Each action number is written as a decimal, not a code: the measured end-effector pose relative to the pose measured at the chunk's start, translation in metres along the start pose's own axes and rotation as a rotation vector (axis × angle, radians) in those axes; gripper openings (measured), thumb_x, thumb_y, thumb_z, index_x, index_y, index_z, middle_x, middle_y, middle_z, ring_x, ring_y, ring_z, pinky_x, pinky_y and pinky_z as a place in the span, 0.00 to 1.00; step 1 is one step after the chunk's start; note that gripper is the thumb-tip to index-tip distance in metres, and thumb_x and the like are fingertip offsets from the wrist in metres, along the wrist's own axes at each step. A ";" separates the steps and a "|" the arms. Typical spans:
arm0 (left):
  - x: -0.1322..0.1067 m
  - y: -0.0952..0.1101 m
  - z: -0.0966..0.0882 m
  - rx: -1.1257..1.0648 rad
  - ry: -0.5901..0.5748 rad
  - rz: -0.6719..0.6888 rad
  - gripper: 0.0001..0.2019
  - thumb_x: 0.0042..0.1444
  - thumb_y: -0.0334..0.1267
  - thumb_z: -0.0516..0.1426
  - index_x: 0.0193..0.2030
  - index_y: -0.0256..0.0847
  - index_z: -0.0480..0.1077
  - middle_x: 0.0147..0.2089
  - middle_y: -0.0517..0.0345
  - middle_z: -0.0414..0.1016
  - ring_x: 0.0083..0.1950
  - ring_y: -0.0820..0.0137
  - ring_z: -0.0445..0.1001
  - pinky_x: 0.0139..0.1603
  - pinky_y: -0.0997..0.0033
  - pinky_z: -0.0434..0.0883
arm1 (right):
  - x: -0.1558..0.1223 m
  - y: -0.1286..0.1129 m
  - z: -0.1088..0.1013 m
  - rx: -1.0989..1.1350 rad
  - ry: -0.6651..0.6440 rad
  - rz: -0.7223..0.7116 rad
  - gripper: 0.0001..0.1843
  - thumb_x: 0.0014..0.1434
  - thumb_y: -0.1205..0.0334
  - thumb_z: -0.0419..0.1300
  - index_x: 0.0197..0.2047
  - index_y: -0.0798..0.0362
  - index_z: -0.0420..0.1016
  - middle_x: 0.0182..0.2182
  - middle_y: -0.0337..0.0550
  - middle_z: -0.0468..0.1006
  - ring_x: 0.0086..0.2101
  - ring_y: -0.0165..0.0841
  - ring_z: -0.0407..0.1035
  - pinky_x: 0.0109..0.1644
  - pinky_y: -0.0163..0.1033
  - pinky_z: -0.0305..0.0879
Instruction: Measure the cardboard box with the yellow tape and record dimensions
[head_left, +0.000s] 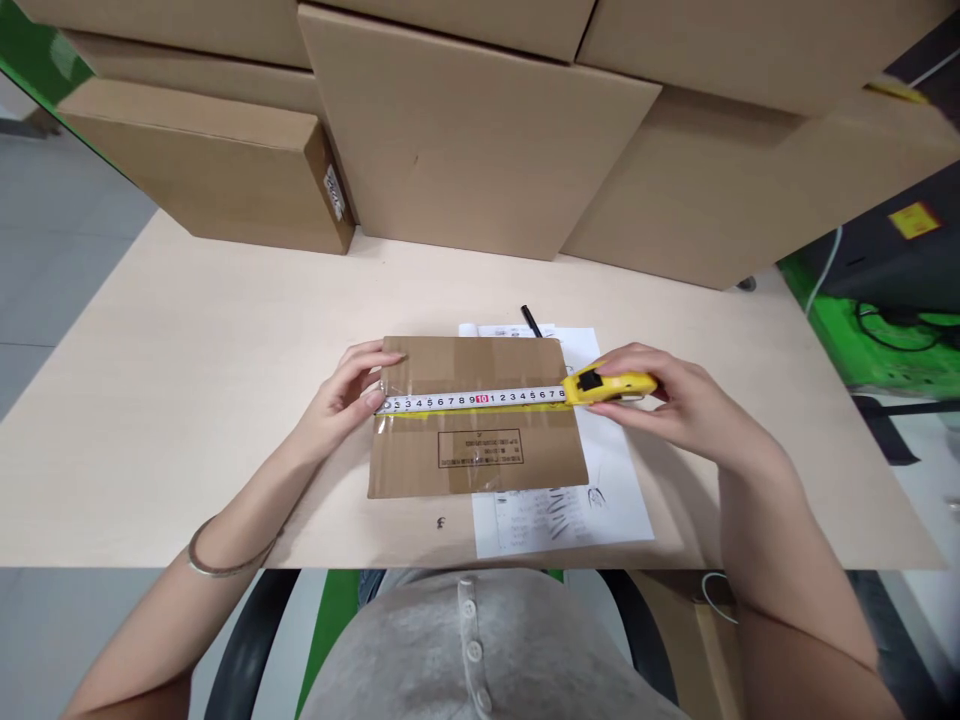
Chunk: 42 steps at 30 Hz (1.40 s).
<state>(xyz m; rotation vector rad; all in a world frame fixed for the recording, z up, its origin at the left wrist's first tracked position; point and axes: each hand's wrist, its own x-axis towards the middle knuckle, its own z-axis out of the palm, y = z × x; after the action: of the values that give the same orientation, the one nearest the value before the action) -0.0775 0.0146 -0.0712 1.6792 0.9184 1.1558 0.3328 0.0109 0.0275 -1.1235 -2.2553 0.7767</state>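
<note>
A small flat cardboard box (480, 450) lies on the table, sealed with clear tape and printed with a framed label. A yellow tape measure (609, 385) is stretched across its top; the white blade (472, 401) shows numbers up to about 18. My left hand (346, 398) pinches the blade's end against the box's left edge. My right hand (679, 400) grips the yellow case at the box's right edge.
A white sheet with handwriting (570, 515) lies under the box, and a black pen (531, 320) lies behind it. Large cardboard boxes (472, 130) are stacked along the back of the pale table (172, 400). Green equipment with cables (885, 340) stands at the right.
</note>
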 end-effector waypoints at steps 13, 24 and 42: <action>0.001 0.005 -0.001 -0.017 0.010 -0.031 0.19 0.62 0.50 0.61 0.59 0.54 0.76 0.60 0.50 0.69 0.68 0.59 0.62 0.65 0.61 0.69 | -0.022 0.014 0.002 0.025 0.027 0.022 0.23 0.60 0.62 0.67 0.56 0.38 0.69 0.49 0.41 0.77 0.47 0.37 0.76 0.44 0.43 0.74; 0.002 0.006 -0.005 0.056 -0.029 -0.021 0.20 0.63 0.51 0.59 0.60 0.56 0.74 0.63 0.51 0.71 0.72 0.54 0.60 0.72 0.50 0.61 | 0.054 -0.060 0.014 -0.246 -0.186 -0.100 0.16 0.65 0.50 0.62 0.53 0.45 0.73 0.45 0.40 0.82 0.41 0.38 0.77 0.42 0.43 0.70; -0.008 0.127 0.058 0.717 -0.338 0.366 0.31 0.64 0.49 0.60 0.69 0.38 0.58 0.69 0.34 0.66 0.75 0.46 0.59 0.69 0.41 0.69 | 0.057 -0.074 -0.006 0.055 -0.716 -0.445 0.09 0.62 0.67 0.62 0.45 0.47 0.71 0.44 0.38 0.81 0.38 0.33 0.66 0.46 0.42 0.62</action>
<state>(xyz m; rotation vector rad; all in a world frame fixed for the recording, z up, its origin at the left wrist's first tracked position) -0.0126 -0.0511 0.0344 2.6156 0.8802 0.7512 0.2663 0.0225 0.0915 -0.2862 -2.8786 1.1592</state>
